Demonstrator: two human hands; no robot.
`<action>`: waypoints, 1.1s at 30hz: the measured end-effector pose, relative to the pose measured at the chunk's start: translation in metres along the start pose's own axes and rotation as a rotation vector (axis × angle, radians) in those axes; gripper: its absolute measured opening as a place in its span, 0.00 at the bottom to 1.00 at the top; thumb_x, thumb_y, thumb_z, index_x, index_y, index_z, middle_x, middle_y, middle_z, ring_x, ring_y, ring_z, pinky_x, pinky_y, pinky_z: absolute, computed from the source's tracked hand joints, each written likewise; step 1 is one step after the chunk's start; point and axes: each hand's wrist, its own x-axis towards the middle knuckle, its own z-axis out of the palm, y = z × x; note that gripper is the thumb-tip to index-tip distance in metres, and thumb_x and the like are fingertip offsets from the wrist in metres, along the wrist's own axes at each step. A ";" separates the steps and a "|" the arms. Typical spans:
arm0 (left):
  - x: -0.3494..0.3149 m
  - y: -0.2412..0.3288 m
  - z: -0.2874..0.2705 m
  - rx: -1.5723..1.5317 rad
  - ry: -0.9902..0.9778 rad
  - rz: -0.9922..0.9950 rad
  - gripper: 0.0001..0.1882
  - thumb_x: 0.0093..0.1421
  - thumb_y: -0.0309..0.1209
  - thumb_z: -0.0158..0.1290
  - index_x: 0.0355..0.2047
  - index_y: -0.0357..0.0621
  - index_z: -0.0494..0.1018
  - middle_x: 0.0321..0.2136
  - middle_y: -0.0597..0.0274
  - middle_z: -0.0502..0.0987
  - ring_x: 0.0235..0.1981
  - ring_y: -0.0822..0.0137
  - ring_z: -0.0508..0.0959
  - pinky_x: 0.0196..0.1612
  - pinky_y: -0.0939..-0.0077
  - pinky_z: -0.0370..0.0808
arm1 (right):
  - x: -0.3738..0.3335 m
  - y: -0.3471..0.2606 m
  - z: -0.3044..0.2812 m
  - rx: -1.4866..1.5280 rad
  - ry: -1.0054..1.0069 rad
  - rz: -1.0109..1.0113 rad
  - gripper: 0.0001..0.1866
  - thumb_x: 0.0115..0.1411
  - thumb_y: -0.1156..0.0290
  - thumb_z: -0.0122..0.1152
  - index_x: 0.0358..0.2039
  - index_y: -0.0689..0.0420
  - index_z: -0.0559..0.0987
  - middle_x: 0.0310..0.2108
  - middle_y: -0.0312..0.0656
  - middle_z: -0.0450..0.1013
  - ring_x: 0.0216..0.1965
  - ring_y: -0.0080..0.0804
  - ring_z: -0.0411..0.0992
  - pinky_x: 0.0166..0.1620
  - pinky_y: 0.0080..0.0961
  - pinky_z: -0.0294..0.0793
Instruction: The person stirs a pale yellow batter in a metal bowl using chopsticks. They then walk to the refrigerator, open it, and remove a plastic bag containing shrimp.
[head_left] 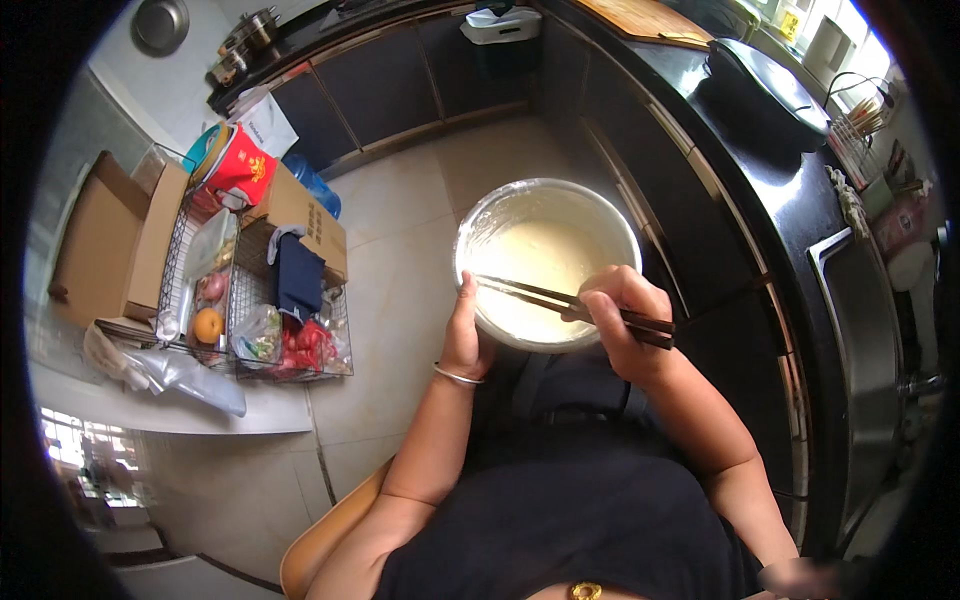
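A round metal bowl (608,208) rests at my lap, with pale yellow batter (540,255) inside and smears up its inner wall. My left hand (466,330) grips the bowl's left side, thumb at the rim; its other fingers are hidden behind the bowl. In my right hand (628,312) is a pair of dark chopsticks (530,292), fingers closed around them over the bowl's right rim. Their thin ends reach left across the bowl, close to my left thumb. Whether the tips touch the batter or the bowl wall I cannot tell.
At left stands a wire rack (250,290) with produce, bags and cardboard boxes (310,225). Along the right runs a black counter (700,110) with a black appliance (770,85) and a sink (860,350). A blue water jug (315,185) stands on the tiled floor (390,270).
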 end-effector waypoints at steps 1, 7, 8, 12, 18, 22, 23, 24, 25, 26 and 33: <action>0.000 0.001 -0.001 0.008 0.009 0.015 0.28 0.62 0.47 0.36 0.53 0.35 0.57 0.50 0.55 0.64 0.51 0.64 0.64 0.54 0.71 0.60 | 0.001 -0.002 -0.003 -0.002 -0.021 -0.018 0.04 0.50 0.83 0.53 0.24 0.63 0.68 0.22 0.46 0.69 0.24 0.34 0.70 0.28 0.24 0.68; -0.002 -0.001 -0.002 -0.031 0.048 0.022 0.25 0.61 0.42 0.39 0.51 0.34 0.59 0.48 0.56 0.67 0.49 0.64 0.66 0.53 0.72 0.60 | 0.022 0.011 0.011 -0.305 -0.032 -0.317 0.05 0.48 0.82 0.55 0.24 0.63 0.68 0.21 0.47 0.65 0.24 0.43 0.67 0.26 0.30 0.66; -0.002 -0.001 -0.003 -0.030 0.063 0.026 0.24 0.61 0.40 0.40 0.50 0.34 0.60 0.47 0.56 0.67 0.48 0.64 0.66 0.53 0.72 0.60 | 0.022 0.015 0.010 -0.397 -0.026 -0.319 0.05 0.48 0.82 0.55 0.24 0.63 0.67 0.21 0.47 0.65 0.23 0.43 0.67 0.26 0.31 0.66; -0.002 -0.006 -0.008 -0.038 0.116 0.051 0.22 0.57 0.35 0.42 0.49 0.33 0.61 0.46 0.55 0.68 0.48 0.64 0.67 0.52 0.72 0.61 | 0.017 0.018 -0.001 -0.510 0.073 -0.291 0.05 0.49 0.82 0.55 0.24 0.62 0.67 0.22 0.47 0.66 0.22 0.43 0.67 0.25 0.32 0.67; -0.004 -0.009 -0.006 -0.030 0.078 0.003 0.21 0.55 0.31 0.43 0.47 0.33 0.62 0.44 0.56 0.69 0.46 0.64 0.68 0.50 0.73 0.62 | 0.015 0.016 0.006 -0.247 -0.071 -0.287 0.07 0.47 0.85 0.55 0.23 0.62 0.67 0.22 0.46 0.66 0.23 0.40 0.68 0.26 0.27 0.67; -0.003 -0.009 -0.009 -0.021 0.088 0.008 0.20 0.55 0.31 0.43 0.47 0.33 0.62 0.43 0.56 0.69 0.45 0.65 0.68 0.50 0.73 0.63 | 0.017 0.009 0.006 -0.231 -0.129 -0.315 0.07 0.47 0.84 0.55 0.23 0.62 0.67 0.22 0.45 0.66 0.23 0.40 0.68 0.25 0.28 0.67; -0.002 -0.012 -0.013 -0.003 0.098 0.012 0.20 0.55 0.31 0.43 0.47 0.33 0.62 0.42 0.56 0.69 0.45 0.65 0.68 0.50 0.72 0.63 | 0.018 0.009 0.007 -0.257 -0.127 -0.338 0.07 0.47 0.84 0.55 0.23 0.62 0.67 0.22 0.45 0.66 0.23 0.40 0.68 0.25 0.28 0.67; -0.001 -0.013 -0.008 0.046 0.106 0.045 0.23 0.56 0.35 0.42 0.49 0.32 0.61 0.44 0.53 0.69 0.46 0.62 0.68 0.51 0.70 0.62 | 0.019 0.014 0.007 -0.361 -0.125 -0.341 0.06 0.47 0.83 0.55 0.23 0.62 0.67 0.22 0.45 0.66 0.23 0.40 0.68 0.26 0.30 0.67; -0.003 -0.013 -0.003 0.036 0.108 0.051 0.23 0.56 0.35 0.42 0.49 0.32 0.60 0.45 0.53 0.68 0.47 0.62 0.68 0.51 0.70 0.61 | 0.020 0.016 0.005 -0.405 -0.089 -0.361 0.06 0.47 0.83 0.56 0.23 0.62 0.67 0.23 0.45 0.67 0.23 0.41 0.68 0.26 0.30 0.67; -0.006 -0.010 0.004 0.026 0.110 0.057 0.23 0.55 0.35 0.42 0.49 0.31 0.60 0.45 0.52 0.68 0.47 0.61 0.68 0.52 0.70 0.61 | 0.021 0.018 0.003 -0.448 -0.053 -0.380 0.06 0.47 0.82 0.56 0.23 0.62 0.67 0.23 0.45 0.67 0.23 0.41 0.68 0.26 0.30 0.67; -0.006 -0.009 0.006 0.019 0.158 0.084 0.24 0.55 0.33 0.41 0.49 0.30 0.60 0.46 0.51 0.67 0.48 0.60 0.67 0.52 0.69 0.61 | 0.023 0.023 -0.007 -0.476 0.005 -0.388 0.05 0.47 0.83 0.56 0.24 0.63 0.68 0.23 0.47 0.68 0.24 0.41 0.69 0.26 0.29 0.69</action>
